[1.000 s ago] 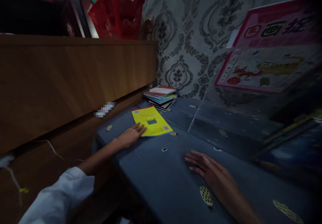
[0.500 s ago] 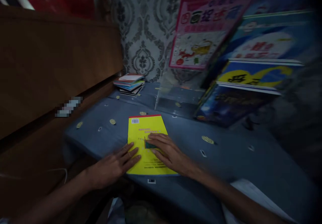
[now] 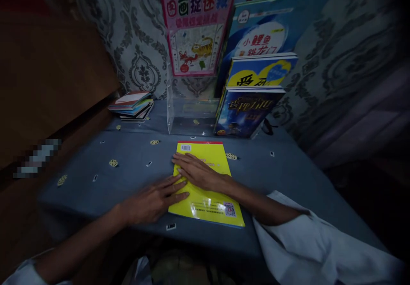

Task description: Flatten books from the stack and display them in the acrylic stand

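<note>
A yellow book (image 3: 205,208) with a red top edge, a barcode and a QR code lies closed and flat near the table's front edge. My right hand (image 3: 200,171) rests on its upper left part, fingers stretched out towards the left edge. Against the lower left side lies my left hand (image 3: 156,199), its fingers spread and their tips on the cover. Both hands are open, and the right one hides the middle of the cover. The fingertips of the two hands almost meet at the book's left edge.
Behind the book stands a clear acrylic rack (image 3: 192,110) holding a pink picture book (image 3: 195,28) and several blue books (image 3: 250,110). A small stack of books (image 3: 133,105) sits at the back left. The table (image 3: 128,148) wears a blue cloth; a wooden panel (image 3: 54,92) rises at left.
My right hand has slid up and left across the cover, uncovering the QR code at the lower right. My view has turned to the right.
</note>
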`<action>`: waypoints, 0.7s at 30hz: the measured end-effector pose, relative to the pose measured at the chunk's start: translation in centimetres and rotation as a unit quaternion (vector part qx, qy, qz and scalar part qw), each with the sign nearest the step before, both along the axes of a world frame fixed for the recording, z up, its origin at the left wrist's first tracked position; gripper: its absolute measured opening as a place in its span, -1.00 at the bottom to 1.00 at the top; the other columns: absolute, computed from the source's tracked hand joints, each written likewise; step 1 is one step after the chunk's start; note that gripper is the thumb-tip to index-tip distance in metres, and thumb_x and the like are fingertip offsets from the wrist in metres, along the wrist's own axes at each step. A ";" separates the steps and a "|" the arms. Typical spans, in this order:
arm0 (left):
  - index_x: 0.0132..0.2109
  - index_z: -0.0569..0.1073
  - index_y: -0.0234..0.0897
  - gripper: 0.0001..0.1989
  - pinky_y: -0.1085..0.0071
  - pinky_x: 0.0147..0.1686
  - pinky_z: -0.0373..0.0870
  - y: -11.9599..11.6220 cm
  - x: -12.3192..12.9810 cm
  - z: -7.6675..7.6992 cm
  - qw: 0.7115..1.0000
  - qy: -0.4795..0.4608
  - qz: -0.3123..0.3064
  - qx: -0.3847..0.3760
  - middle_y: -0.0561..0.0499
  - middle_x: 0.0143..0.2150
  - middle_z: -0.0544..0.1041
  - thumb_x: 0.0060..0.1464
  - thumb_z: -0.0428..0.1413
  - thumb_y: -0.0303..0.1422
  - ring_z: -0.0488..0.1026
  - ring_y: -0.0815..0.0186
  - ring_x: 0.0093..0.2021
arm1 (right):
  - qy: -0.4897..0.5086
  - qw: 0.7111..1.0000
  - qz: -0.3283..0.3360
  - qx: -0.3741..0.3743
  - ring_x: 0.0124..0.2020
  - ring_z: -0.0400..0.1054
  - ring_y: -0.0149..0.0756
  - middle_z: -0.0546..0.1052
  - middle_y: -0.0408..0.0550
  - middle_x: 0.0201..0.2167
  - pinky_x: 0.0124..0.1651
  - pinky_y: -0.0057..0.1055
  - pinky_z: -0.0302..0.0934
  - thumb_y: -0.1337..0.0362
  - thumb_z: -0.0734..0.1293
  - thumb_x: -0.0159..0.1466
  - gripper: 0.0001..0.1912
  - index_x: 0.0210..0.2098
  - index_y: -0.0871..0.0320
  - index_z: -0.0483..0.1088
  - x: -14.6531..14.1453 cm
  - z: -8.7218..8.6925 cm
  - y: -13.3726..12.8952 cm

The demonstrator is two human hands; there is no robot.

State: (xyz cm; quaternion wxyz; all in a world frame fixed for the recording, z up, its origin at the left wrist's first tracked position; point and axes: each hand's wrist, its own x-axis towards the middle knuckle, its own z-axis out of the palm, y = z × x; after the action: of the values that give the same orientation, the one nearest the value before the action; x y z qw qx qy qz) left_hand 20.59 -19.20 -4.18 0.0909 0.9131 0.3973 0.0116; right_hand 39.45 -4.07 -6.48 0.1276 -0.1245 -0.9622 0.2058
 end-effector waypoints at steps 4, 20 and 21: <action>0.45 0.09 -0.24 -0.26 0.08 0.45 0.09 -0.3 0.2 0.3 1.000 -0.007 0.015 -0.008 -0.15 0.50 0.11 0.16 0.02 -0.63 -0.15 0.10 0.53 | 0.000 0.999 -0.043 0.008 0.45 0.03 -0.06 0.23 0.14 0.41 0.46 0.03 -0.03 0.22 0.13 0.48 -0.50 0.35 0.21 0.25 0.5 -0.4 1.5; 0.33 0.32 -0.30 -0.57 0.11 0.37 0.26 4.4 -0.5 1.2 0.994 0.004 0.109 0.026 -0.19 0.39 0.33 0.41 -0.10 -0.34 0.27 0.14 0.39 | 0.066 0.971 -0.226 0.039 0.26 0.27 0.09 0.43 0.20 0.22 0.29 0.13 0.18 0.16 0.16 0.43 -0.57 0.18 0.17 0.41 9.8 -1.9 4.5; 0.32 0.33 -0.31 -0.57 0.12 0.35 0.30 5.6 -0.9 0.7 0.990 -0.005 0.132 0.043 -0.19 0.38 0.35 0.42 -0.12 -0.31 0.31 0.14 0.37 | 0.072 0.969 -0.231 0.045 0.18 0.31 0.09 0.47 0.20 0.15 0.23 0.11 0.24 0.17 0.18 0.42 -0.60 0.14 0.15 0.44 9.8 -1.8 4.4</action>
State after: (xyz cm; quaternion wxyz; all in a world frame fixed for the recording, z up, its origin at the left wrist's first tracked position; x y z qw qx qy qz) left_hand 19.69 -13.62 -3.46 0.0513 0.8559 0.5127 0.0450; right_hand 49.22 0.36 -8.29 0.2464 -0.3220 -0.9040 0.1358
